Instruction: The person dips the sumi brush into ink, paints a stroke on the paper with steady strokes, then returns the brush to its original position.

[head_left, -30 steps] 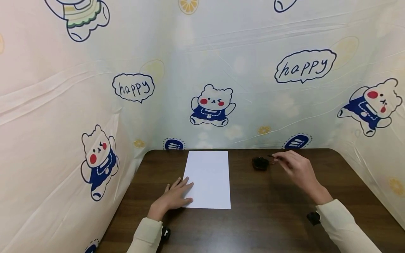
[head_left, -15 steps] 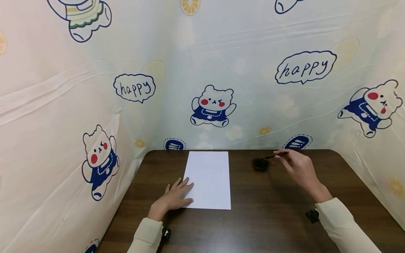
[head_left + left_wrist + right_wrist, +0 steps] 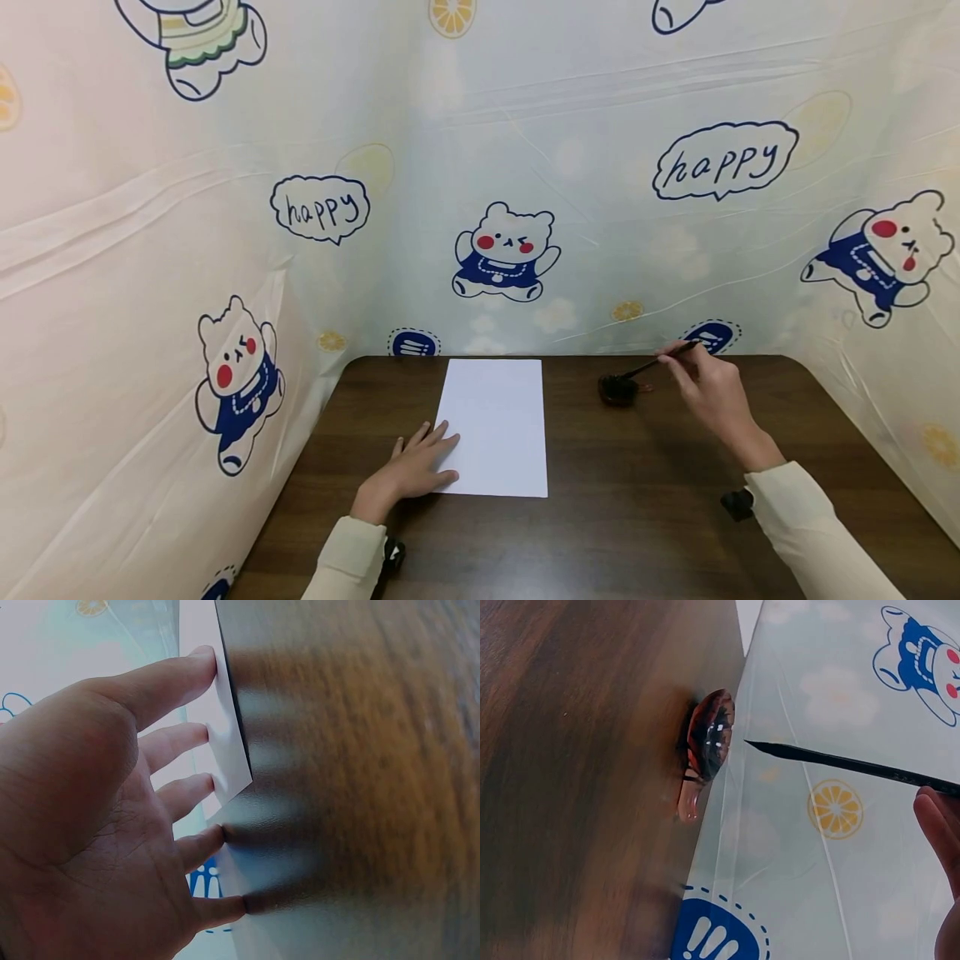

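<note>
My left hand (image 3: 408, 471) lies with spread fingers at the lower left edge of a white sheet of paper (image 3: 498, 417). In the left wrist view, the thumb and two fingers touch the paper (image 3: 201, 630), while the other two fingertips rest on the wood beside it. My right hand (image 3: 712, 392) pinches a thin black brush (image 3: 840, 763) with a pointed dark tip. The tip hovers above a small, glossy, dark brown shell-shaped piece (image 3: 712, 735) with a reddish-brown stub; a gap shows between them in the right wrist view.
Everything lies on a dark brown wooden table (image 3: 600, 533). A pale printed cloth (image 3: 585, 167) with bears and lettering hangs behind and on both sides, close to the table's far edge.
My right hand has drawn up and slightly back, and more of the brush shows, now slanting down to the dark piece. The left hand and the paper have stayed put.
</note>
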A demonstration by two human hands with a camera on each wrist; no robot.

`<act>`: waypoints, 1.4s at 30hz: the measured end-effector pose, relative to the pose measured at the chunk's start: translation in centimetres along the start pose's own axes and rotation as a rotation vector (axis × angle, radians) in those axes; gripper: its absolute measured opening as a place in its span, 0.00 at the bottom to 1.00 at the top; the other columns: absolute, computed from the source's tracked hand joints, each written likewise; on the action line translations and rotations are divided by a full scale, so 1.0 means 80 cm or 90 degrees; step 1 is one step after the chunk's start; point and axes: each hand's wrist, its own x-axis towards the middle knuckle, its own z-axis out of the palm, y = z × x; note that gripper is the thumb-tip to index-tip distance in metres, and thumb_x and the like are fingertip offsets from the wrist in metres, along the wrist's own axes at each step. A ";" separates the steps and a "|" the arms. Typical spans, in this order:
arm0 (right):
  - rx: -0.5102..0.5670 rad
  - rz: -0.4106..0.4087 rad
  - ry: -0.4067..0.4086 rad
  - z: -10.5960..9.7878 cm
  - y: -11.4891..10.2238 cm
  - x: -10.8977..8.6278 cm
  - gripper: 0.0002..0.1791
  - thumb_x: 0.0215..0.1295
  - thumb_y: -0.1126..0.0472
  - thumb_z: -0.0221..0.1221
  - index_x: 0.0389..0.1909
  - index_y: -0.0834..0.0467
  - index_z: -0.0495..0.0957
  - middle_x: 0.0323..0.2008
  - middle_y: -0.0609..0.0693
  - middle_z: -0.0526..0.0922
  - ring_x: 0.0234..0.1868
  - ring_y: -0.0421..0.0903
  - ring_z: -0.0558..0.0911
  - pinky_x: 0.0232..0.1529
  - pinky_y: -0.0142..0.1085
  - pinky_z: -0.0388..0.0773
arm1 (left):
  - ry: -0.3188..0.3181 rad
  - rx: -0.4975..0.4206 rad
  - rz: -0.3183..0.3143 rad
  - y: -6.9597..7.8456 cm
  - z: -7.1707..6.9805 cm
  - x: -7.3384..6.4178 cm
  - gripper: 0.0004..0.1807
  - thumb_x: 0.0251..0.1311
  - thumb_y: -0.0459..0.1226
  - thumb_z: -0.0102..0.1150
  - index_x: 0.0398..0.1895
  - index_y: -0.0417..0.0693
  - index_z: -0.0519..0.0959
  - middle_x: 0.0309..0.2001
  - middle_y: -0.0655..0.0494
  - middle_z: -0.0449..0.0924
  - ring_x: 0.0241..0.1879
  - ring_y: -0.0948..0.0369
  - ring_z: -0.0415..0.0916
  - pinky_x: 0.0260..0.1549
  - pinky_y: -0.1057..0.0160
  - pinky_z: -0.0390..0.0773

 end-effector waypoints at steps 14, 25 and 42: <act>0.001 0.034 0.023 0.009 0.004 0.012 0.16 0.63 0.75 0.70 0.49 0.69 0.79 0.36 0.59 0.91 0.26 0.51 0.88 0.31 0.17 0.75 | -0.004 0.000 -0.001 0.000 0.000 -0.002 0.38 0.73 0.51 0.64 0.82 0.52 0.66 0.87 0.46 0.51 0.86 0.37 0.42 0.75 0.19 0.41; 0.010 0.058 0.036 0.012 0.005 0.020 0.12 0.66 0.73 0.69 0.48 0.70 0.81 0.34 0.58 0.92 0.28 0.55 0.90 0.36 0.10 0.70 | -0.006 0.000 -0.004 0.001 -0.001 -0.002 0.38 0.73 0.50 0.64 0.82 0.52 0.66 0.87 0.47 0.51 0.86 0.37 0.42 0.75 0.19 0.40; 0.029 0.121 0.019 0.019 0.024 0.008 0.10 0.69 0.71 0.68 0.48 0.68 0.81 0.35 0.60 0.92 0.37 0.04 0.68 0.34 0.10 0.68 | -0.009 -0.004 -0.017 0.000 0.001 -0.001 0.40 0.72 0.50 0.65 0.83 0.51 0.64 0.87 0.48 0.51 0.86 0.39 0.41 0.76 0.20 0.40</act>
